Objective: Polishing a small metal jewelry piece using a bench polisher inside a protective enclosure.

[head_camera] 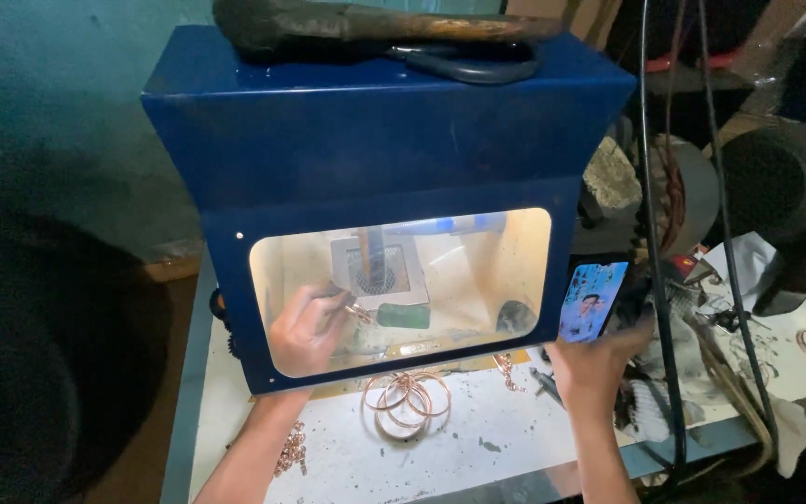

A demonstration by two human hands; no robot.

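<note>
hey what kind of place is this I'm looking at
Probably a small jewellery or metalworking workshop. A blue lit work cabinet stands on a cluttered bench, copper-coloured rings lie in front, and the left hand works inside while the right hand holds a phone.

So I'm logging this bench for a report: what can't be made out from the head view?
- What the left hand pinches: too small, hazed by the blue cabinet window.
- Right hand fingers: behind the phone.
- Cabinet rear: hidden by its own walls.
- Dark machine: cut off by the right edge.
</note>
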